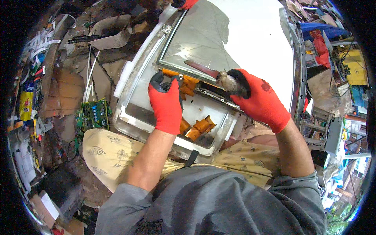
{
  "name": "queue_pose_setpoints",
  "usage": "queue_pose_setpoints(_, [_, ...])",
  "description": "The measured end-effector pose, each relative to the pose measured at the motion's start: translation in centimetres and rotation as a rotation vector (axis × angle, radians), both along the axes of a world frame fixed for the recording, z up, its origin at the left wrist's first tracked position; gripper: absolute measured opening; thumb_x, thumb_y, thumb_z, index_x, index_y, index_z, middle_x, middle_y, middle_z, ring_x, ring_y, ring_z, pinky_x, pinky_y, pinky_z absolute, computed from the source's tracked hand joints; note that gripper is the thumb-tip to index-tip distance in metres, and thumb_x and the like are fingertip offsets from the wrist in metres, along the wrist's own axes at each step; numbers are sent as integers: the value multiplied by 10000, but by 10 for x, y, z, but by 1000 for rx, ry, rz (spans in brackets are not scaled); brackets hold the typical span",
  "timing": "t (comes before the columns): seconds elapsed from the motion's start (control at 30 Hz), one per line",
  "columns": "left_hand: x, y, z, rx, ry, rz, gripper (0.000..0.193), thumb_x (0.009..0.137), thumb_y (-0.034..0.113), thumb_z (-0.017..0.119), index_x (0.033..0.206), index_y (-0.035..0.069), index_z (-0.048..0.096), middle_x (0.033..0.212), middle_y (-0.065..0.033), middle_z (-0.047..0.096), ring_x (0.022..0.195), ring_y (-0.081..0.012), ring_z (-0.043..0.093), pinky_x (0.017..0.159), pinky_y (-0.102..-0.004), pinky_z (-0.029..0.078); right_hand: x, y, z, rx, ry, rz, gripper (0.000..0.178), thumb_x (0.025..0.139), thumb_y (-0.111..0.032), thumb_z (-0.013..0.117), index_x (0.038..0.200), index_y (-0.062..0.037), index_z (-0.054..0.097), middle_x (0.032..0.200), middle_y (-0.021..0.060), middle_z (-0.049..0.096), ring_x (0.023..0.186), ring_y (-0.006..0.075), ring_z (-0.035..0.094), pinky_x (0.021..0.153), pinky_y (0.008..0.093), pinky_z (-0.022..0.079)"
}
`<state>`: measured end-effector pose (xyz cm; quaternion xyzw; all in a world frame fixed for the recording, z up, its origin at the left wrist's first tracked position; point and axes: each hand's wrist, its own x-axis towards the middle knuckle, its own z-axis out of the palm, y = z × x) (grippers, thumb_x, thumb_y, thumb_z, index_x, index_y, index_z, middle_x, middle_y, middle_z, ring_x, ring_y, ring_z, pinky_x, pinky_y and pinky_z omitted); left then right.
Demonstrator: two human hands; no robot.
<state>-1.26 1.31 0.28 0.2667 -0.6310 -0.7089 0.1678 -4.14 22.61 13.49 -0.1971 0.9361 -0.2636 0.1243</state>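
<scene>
Right hand point(256, 94) around tool point(229, 82) by cracked glass panel point(196, 31), amid scrap point(94, 113)

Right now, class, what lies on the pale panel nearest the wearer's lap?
A curled amber piece lies on the panel, with more amber material beside the left hand. Whatever that hand covers there cannot be seen.

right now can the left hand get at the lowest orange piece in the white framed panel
Probably yes: the orange piece lies below and right of the left hand, with nothing seen on top, and the right hand, gripping a tool, is higher up.
</scene>
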Motion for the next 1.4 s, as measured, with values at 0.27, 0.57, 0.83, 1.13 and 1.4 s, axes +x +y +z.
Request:
queue_pose_setpoints(0.27, [-10,-5,-16,286,128,-5,388,835,-17,704,1180,-18,528,1070,-90,640,943,-173,630,823,-297,527,-4,-12,-12,67,112,111,534,795,-205,702,1290,-105,527,1093,163,652,1002,358,637,859,422,517])
queue_pose_setpoints(0.57, [-13,-12,-19,323,59,42,337,818,-59,694,1127,-1,570,1003,-72,657,851,-151,628,777,-286,530,-43,-56,-12,237,317,331,502,805,-267,671,1279,-141,566,1024,133,651,892,348,650,779,438,526])
queue_pose_setpoints(0.83, [-17,-19,-26,168,5,17,221,835,28,713,1043,24,639,923,-46,680,789,-137,622,715,-271,504,-46,-53,-18,284,286,334,476,806,-281,664,1262,-165,588,1019,118,654,893,338,653,769,429,533])
queue_pose_setpoints(1.13, [-17,-19,-23,316,18,30,198,844,-20,683,1030,-8,615,962,-62,664,804,-144,603,749,-279,494,-45,-60,-17,282,353,363,435,798,-255,656,1218,-148,618,923,109,655,852,311,654,734,415,532])
queue_pose_setpoints(1.4, [-16,-19,-29,300,40,42,219,868,-37,638,1085,-24,612,1002,-79,666,877,-161,610,810,-285,488,-36,-64,-9,357,348,344,418,802,-243,642,1205,-130,624,892,107,659,837,305,655,711,418,528])
